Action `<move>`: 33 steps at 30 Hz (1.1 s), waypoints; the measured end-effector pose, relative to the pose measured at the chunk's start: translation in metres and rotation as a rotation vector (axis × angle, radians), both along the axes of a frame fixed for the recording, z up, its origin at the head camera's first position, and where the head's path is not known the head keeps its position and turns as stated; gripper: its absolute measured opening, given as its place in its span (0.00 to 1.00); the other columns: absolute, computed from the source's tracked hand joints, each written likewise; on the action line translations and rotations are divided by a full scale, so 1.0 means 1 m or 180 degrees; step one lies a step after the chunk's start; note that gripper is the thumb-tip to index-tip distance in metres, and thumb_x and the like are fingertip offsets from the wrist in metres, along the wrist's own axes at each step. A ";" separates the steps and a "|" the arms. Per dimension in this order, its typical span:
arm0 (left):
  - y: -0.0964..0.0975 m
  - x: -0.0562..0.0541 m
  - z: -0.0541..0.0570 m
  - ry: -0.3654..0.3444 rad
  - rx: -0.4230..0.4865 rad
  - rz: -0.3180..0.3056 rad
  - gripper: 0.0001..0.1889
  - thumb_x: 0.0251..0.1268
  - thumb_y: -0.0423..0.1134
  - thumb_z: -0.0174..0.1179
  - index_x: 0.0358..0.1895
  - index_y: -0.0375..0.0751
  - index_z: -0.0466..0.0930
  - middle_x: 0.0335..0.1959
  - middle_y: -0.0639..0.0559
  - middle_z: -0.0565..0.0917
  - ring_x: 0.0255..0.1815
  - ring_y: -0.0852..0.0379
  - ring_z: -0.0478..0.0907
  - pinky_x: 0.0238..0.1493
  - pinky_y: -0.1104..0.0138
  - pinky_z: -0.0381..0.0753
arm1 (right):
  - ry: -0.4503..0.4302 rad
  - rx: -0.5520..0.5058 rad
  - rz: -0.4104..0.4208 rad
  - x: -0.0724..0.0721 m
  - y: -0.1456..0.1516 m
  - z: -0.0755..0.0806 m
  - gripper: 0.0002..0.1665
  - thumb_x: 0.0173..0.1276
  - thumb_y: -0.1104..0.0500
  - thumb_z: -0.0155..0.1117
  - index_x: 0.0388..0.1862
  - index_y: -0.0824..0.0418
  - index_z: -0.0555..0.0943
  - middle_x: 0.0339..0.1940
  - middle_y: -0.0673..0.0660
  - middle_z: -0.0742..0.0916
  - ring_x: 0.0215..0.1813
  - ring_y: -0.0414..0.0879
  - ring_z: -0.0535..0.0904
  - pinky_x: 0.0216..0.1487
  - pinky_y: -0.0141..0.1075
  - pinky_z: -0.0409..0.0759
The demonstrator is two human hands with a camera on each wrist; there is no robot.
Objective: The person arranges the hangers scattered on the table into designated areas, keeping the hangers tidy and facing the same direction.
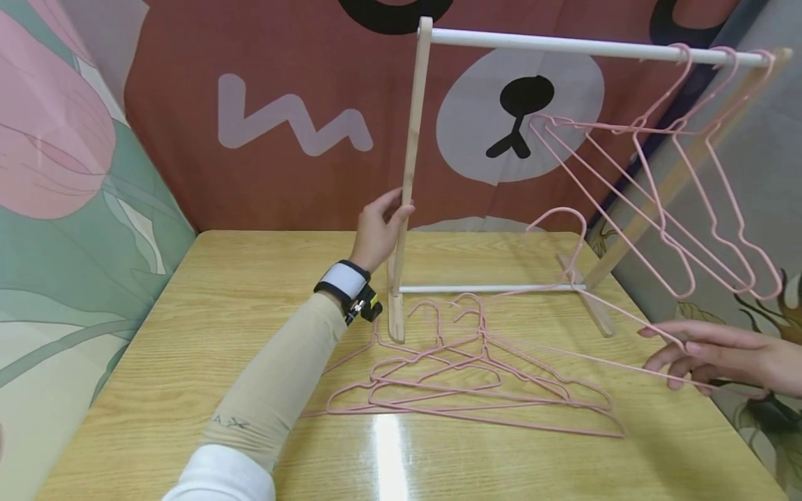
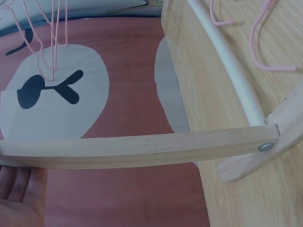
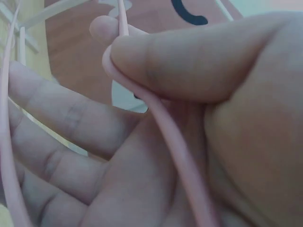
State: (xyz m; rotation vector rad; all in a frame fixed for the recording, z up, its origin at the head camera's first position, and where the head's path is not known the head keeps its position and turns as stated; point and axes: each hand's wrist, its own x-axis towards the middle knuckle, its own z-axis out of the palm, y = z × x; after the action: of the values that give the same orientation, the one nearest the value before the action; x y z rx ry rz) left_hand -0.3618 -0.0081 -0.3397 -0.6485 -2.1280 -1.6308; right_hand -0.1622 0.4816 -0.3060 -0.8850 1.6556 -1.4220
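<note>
Hanger (image 1: 614, 307) of pink wire slants from its open hook, low before the rack's right side and well under the white top rail (image 1: 551, 43), to the right hand (image 1: 733, 355), whose thumb and forefinger pinch it where the table's right edge passes behind in the head view. Left hand (image 1: 378, 229) holds the wooden left upright (image 1: 415, 118), fingers behind and thumb in front, near the table's (image 1: 238, 278) far edge. Along the rail, a long uncovered stretch separates that upright from three hung hangers (image 1: 648, 181) bunched rightward, while loose hangers (image 1: 481, 334) overlap in front.
</note>
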 end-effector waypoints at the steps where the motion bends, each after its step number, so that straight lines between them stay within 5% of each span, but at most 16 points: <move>1: 0.000 0.000 0.000 0.0000 0.0012 -0.0009 0.20 0.77 0.37 0.59 0.66 0.34 0.78 0.51 0.41 0.87 0.50 0.47 0.84 0.49 0.58 0.84 | 0.0052 -0.0046 0.0032 0.000 -0.002 0.001 0.43 0.75 0.80 0.11 0.85 0.58 0.45 0.73 0.64 0.75 0.59 0.52 0.79 0.30 0.53 0.67; 8: 0.000 0.000 0.000 0.0005 0.0073 -0.0075 0.20 0.76 0.37 0.60 0.66 0.34 0.77 0.52 0.39 0.86 0.51 0.46 0.84 0.51 0.54 0.84 | 0.0386 -0.0134 -0.0013 0.000 -0.012 0.014 0.43 0.73 0.82 0.11 0.84 0.63 0.43 0.73 0.64 0.75 0.59 0.52 0.79 0.31 0.52 0.67; 16: -0.001 0.001 0.001 0.0034 0.0032 -0.0067 0.20 0.77 0.38 0.58 0.66 0.34 0.78 0.52 0.40 0.87 0.50 0.49 0.84 0.50 0.57 0.84 | 0.0453 -0.0512 0.0084 -0.012 -0.018 0.026 0.41 0.73 0.81 0.10 0.84 0.65 0.41 0.74 0.67 0.73 0.66 0.53 0.78 0.32 0.51 0.68; 22: 0.000 0.000 0.001 0.0024 0.0027 -0.0038 0.19 0.76 0.36 0.59 0.66 0.34 0.78 0.51 0.40 0.87 0.50 0.48 0.84 0.50 0.57 0.84 | 0.0693 -0.0585 -0.0374 -0.008 -0.020 0.036 0.40 0.75 0.80 0.11 0.84 0.65 0.44 0.70 0.67 0.77 0.64 0.55 0.80 0.45 0.40 0.83; 25: 0.001 -0.001 0.001 0.0035 0.0035 -0.0040 0.19 0.76 0.36 0.59 0.66 0.34 0.78 0.51 0.40 0.87 0.50 0.47 0.84 0.50 0.55 0.84 | 0.0617 -0.0705 -0.0480 -0.009 -0.026 0.041 0.40 0.76 0.79 0.11 0.84 0.63 0.46 0.70 0.66 0.78 0.64 0.55 0.81 0.52 0.38 0.84; 33: 0.000 0.000 0.001 0.0006 0.0041 -0.0053 0.20 0.77 0.38 0.59 0.66 0.34 0.78 0.51 0.40 0.87 0.50 0.45 0.84 0.50 0.55 0.84 | -0.0204 -0.1364 -0.0189 -0.021 -0.049 0.055 0.36 0.81 0.71 0.12 0.85 0.59 0.46 0.76 0.68 0.70 0.72 0.59 0.72 0.70 0.39 0.72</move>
State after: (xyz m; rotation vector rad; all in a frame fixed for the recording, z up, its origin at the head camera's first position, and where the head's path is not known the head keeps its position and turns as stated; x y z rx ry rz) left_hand -0.3616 -0.0078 -0.3390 -0.6654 -2.1146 -1.6505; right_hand -0.1830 0.4328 -0.2511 -1.0154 1.3597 -1.8665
